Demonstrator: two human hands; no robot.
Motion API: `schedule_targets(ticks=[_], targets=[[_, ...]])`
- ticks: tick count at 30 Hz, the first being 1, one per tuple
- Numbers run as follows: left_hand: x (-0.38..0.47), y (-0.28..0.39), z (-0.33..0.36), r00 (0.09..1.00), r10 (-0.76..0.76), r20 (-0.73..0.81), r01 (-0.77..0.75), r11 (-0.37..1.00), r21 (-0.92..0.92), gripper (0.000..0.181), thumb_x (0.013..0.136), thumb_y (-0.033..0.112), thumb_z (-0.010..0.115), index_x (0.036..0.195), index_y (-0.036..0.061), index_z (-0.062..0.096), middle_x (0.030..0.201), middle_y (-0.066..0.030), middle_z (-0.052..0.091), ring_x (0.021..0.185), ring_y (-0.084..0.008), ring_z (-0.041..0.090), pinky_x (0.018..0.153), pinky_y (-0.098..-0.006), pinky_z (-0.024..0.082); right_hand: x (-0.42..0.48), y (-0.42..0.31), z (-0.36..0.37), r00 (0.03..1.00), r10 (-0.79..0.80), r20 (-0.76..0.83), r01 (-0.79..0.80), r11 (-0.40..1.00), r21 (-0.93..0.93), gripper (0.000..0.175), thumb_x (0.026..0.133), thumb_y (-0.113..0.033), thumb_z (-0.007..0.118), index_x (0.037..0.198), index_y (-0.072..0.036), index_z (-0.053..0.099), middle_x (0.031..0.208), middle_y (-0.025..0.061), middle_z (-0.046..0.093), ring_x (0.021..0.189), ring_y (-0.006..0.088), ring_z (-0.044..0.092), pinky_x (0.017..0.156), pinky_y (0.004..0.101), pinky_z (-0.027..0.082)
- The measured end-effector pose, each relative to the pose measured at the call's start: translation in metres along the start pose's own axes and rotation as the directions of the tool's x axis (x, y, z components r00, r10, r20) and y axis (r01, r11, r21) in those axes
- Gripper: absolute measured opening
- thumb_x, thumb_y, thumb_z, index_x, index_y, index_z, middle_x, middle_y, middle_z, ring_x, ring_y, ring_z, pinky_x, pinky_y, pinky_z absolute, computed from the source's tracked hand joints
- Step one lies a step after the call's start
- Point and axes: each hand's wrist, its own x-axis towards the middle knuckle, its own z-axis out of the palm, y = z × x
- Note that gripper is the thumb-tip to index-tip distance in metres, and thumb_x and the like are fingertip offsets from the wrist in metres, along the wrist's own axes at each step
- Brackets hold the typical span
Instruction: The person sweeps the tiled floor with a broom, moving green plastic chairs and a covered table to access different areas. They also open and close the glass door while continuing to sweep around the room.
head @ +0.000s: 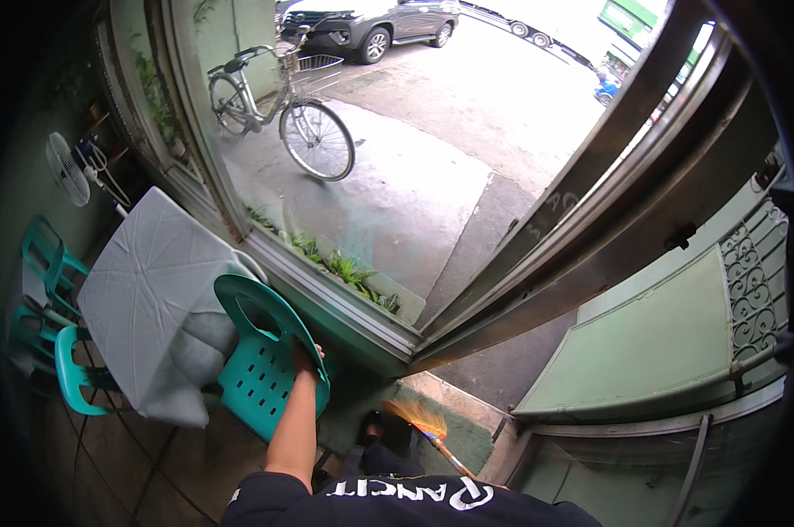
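Observation:
My left arm reaches forward, and my left hand [307,361] is closed around the rim of a green plastic chair [258,372] at its backrest. Part of the hand is hidden behind that rim. The chair's slotted seat is beside a table [150,277] draped with a grey cloth. My right hand is out of view. By my shoe [372,425], a soft straw broom [418,416] has its bristles on the green floor by the doorway. Its handle runs back under my dark shirt, where its end is hidden.
Green plastic chairs [74,379] stand around the table's left side, near a white electric fan [67,169]. A glass window with a metal frame [331,283] borders the room. On the right are an open door's edge [535,309] and a green metal gate [641,342]. Outside stands a bicycle [258,122].

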Motion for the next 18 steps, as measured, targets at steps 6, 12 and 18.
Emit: schedule_targets(ticks=[6, 12, 18], targets=[[-0.116, 0.065, -0.193, 0.768, 0.285, 0.573, -0.016, 0.904, -0.428, 0.04, 0.087, 0.041, 0.04, 0.1, 0.0041, 0.048, 0.063, -0.0069, 0.052, 0.049, -0.0208, 0.052, 0.048, -0.0348, 0.044, 0.056, -0.07, -0.027, 0.992, -0.12, 0.05, 0.128, 0.968, -0.215, 0.037, 0.069, -0.028, 0.061, 0.101, -0.01, 0.056, 0.085, 0.0155, 0.062, 0.078, 0.0313, 0.061, 0.067, 0.0405, 0.049], [-0.286, 0.093, -0.345, 0.874, 0.315, 0.369, -0.101, 0.862, -0.497, 0.033, 0.091, 0.033, 0.035, 0.097, 0.0016, 0.045, 0.06, -0.0065, 0.048, 0.047, -0.0179, 0.045, 0.048, -0.0324, 0.039, 0.081, -0.155, -0.013, 0.967, 0.024, 0.254, -0.007, 0.998, -0.068, 0.039, 0.071, -0.015, 0.063, 0.108, -0.008, 0.055, 0.059, 0.0088, 0.055, 0.046, 0.0181, 0.056, 0.039, 0.0317, 0.047], [-0.41, 0.087, -0.432, 0.896, 0.398, 0.2, -0.247, 0.817, -0.521, 0.037, 0.092, 0.035, 0.032, 0.095, -0.0004, 0.045, 0.06, -0.0072, 0.047, 0.046, -0.0187, 0.044, 0.047, -0.033, 0.037, 0.084, -0.203, -0.026, 0.943, -0.329, 0.049, 0.329, 0.9, -0.284, 0.056, 0.07, -0.02, 0.06, 0.124, -0.014, 0.047, 0.09, 0.0209, 0.062, 0.088, 0.0273, 0.061, 0.078, 0.0343, 0.045]])
